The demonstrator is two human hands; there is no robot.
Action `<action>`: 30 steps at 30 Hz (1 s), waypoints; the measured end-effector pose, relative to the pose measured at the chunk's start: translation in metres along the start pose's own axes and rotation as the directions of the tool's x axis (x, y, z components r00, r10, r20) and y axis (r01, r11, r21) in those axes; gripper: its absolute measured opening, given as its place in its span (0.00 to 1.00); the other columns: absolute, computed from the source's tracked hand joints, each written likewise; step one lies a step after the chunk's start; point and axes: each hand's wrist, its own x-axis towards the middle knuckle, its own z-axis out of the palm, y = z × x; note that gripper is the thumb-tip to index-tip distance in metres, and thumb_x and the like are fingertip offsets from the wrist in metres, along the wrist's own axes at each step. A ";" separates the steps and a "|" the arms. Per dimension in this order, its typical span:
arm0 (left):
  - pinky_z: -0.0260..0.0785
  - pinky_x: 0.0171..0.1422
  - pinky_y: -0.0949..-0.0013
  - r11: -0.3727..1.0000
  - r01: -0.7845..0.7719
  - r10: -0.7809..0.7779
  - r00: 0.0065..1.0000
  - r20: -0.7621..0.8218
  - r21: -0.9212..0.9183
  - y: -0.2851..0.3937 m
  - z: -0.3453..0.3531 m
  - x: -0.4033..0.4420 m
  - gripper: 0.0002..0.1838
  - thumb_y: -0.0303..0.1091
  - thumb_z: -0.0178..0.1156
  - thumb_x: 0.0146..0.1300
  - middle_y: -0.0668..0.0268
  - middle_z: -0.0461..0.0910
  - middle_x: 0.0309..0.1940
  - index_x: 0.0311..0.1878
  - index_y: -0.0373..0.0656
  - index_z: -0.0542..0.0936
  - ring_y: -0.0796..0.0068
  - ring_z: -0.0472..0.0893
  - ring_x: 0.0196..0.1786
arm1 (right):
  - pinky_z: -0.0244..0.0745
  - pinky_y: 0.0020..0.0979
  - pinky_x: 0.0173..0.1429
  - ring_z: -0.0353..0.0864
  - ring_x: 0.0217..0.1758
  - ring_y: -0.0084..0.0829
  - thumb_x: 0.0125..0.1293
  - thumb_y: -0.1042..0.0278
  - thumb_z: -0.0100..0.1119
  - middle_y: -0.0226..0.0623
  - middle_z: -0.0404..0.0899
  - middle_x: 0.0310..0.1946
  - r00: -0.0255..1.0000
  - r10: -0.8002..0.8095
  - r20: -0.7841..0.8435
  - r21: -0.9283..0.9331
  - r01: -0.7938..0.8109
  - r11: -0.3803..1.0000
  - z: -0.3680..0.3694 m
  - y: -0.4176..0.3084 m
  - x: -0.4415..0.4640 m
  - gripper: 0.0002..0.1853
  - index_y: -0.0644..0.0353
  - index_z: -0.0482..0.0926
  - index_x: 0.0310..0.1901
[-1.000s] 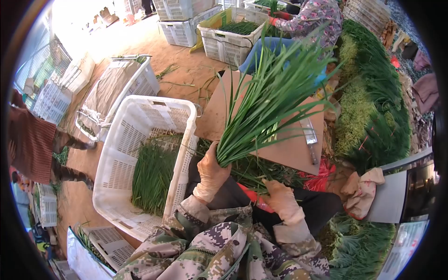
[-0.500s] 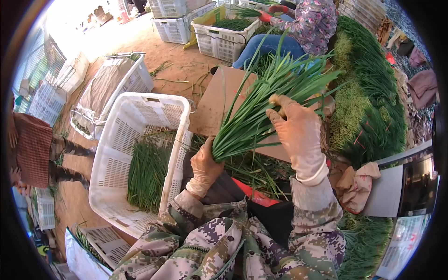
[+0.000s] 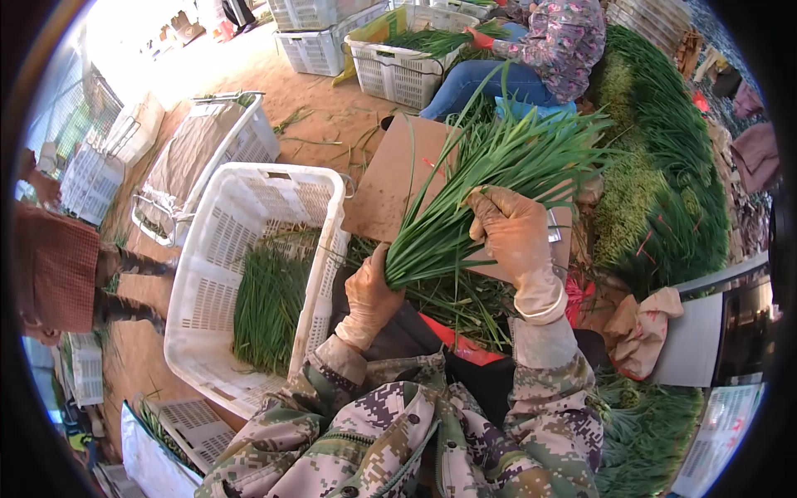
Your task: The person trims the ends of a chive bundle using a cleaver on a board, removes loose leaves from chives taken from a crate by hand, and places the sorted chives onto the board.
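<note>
My left hand (image 3: 371,290), in a thin glove, is wrapped round the lower end of a bunch of green garlic chives (image 3: 490,187). The leaves fan out up and to the right, away from me. My gloved right hand (image 3: 513,232) is pinched at the near side of the bunch, with some yellowish leaf at its fingertips. Below the bunch, loose chive leaves (image 3: 465,307) lie scattered over my lap area. A cardboard sheet (image 3: 390,178) is partly hidden behind the bunch.
A white plastic crate (image 3: 187,332) with chives (image 3: 270,311) inside stands at my left. To the right lies a long chive heap (image 3: 689,199), near crumpled brown paper (image 3: 639,328). A co-worker in a floral top (image 3: 564,50) sits ahead; another person (image 3: 54,266) stands left.
My right hand has moved down and left, its fingers closing into a pinch on the leaves. The left hand keeps its hold. The co-worker's red-gloved hand has shifted over the far crate.
</note>
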 end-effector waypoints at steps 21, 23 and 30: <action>0.76 0.38 0.60 -0.169 0.703 -0.157 0.672 0.723 -0.690 0.003 -0.022 0.014 0.19 0.28 0.63 0.52 0.60 0.77 0.35 0.49 0.38 0.75 0.64 0.79 0.30 | 0.76 0.47 0.51 0.83 0.46 0.53 0.67 0.52 0.61 0.51 0.84 0.41 0.944 0.066 0.323 -0.494 0.109 0.862 -0.035 0.098 -0.066 0.25 0.61 0.77 0.58; 0.77 0.36 0.58 -0.271 0.689 -0.099 0.675 0.731 -0.672 -0.003 -0.018 0.014 0.20 0.28 0.64 0.53 0.61 0.78 0.35 0.51 0.38 0.74 0.64 0.80 0.30 | 0.75 0.46 0.54 0.81 0.49 0.54 0.67 0.53 0.60 0.55 0.83 0.43 0.899 0.078 0.431 -0.488 0.159 0.858 -0.034 0.111 -0.064 0.23 0.61 0.78 0.57; 0.75 0.37 0.60 -0.297 0.698 -0.134 0.645 0.753 -0.651 0.001 -0.017 0.020 0.22 0.30 0.62 0.55 0.60 0.77 0.36 0.54 0.38 0.73 0.65 0.79 0.31 | 0.75 0.46 0.55 0.81 0.51 0.53 0.68 0.53 0.59 0.54 0.83 0.45 0.895 0.155 0.419 -0.486 0.076 0.871 -0.039 0.149 -0.063 0.22 0.60 0.79 0.56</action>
